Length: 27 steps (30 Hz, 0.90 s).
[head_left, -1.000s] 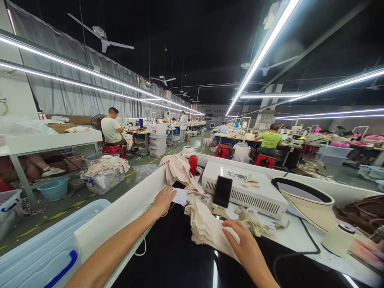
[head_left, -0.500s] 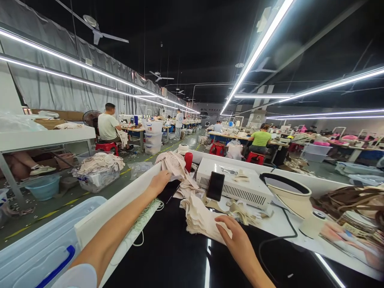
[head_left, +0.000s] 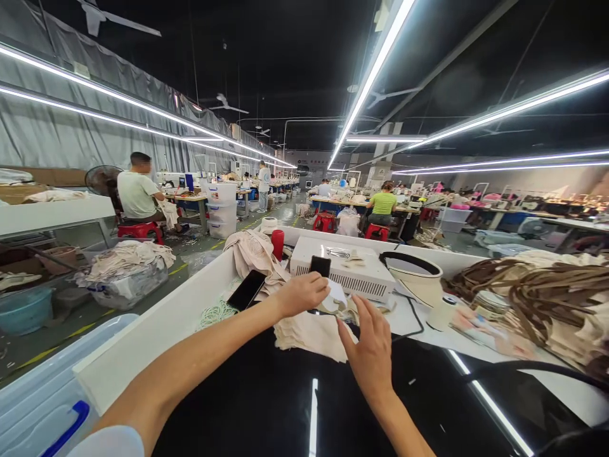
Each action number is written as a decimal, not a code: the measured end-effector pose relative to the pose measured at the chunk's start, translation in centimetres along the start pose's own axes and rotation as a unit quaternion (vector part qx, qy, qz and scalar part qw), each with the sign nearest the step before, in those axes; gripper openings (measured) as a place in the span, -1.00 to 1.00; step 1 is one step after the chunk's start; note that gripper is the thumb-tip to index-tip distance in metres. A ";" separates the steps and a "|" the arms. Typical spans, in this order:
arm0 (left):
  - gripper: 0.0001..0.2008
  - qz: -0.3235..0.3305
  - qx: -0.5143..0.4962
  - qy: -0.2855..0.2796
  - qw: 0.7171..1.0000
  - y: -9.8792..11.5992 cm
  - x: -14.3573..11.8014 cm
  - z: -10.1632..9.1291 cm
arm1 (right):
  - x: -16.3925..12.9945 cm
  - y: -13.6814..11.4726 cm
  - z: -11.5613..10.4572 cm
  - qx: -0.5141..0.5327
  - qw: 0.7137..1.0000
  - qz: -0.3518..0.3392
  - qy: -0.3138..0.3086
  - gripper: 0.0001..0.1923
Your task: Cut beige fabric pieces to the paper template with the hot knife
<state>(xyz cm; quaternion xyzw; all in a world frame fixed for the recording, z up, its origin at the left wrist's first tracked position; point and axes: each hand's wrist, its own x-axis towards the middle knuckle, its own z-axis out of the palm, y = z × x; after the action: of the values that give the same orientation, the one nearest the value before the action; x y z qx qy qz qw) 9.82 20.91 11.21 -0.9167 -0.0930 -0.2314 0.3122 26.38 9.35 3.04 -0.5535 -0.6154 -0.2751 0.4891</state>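
1. Left hand (head_left: pixel 302 293) closed on a small white paper slip (head_left: pixel 337 296), held above the stack of beige fabric pieces (head_left: pixel 309 333).
2. Right hand (head_left: pixel 371 346) open, fingers spread, empty, just right of the slip, over the stack's right edge.
3. Stack lies on the black tabletop (head_left: pixel 266 406), directly beyond both hands; right hand nearer.
4. Phone (head_left: pixel 246 290) left of the left hand.

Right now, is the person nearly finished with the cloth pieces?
Probably not. A stack of cream cloth pieces lies on the dark table; whether they are finished is unclear. In hand: the left hand pinches a small white piece, and the right hand hovers beside it. A big heap of straps waits nearby.
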 end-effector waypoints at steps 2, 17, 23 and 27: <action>-0.82 0.051 0.006 0.010 0.999 1.6 0.1 1.2 | -0.6 1.1 0.5 -0.045 0.997 -0.051 -0.026 -0.44; -0.80 0.105 0.018 0.011 0.994 2.5 -2.8 4.4 | -4.6 2.4 4.4 -0.028 0.986 -0.090 -0.140 -0.40; -0.82 0.071 -0.027 -0.005 0.997 2.9 -3.6 5.2 | -4.8 3.8 5.7 -0.041 0.978 -0.104 -0.175 -0.36; -0.81 0.027 -0.059 -0.033 0.997 2.5 -5.3 5.2 | -5.3 4.1 5.9 -0.040 0.968 -0.125 -0.213 -0.38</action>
<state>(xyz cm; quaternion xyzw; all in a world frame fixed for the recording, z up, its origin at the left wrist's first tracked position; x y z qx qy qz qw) 7.86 21.99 3.70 -0.9427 -0.0644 -0.1980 0.2606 28.05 13.29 -4.75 -0.5371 -0.7583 -0.2341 0.2858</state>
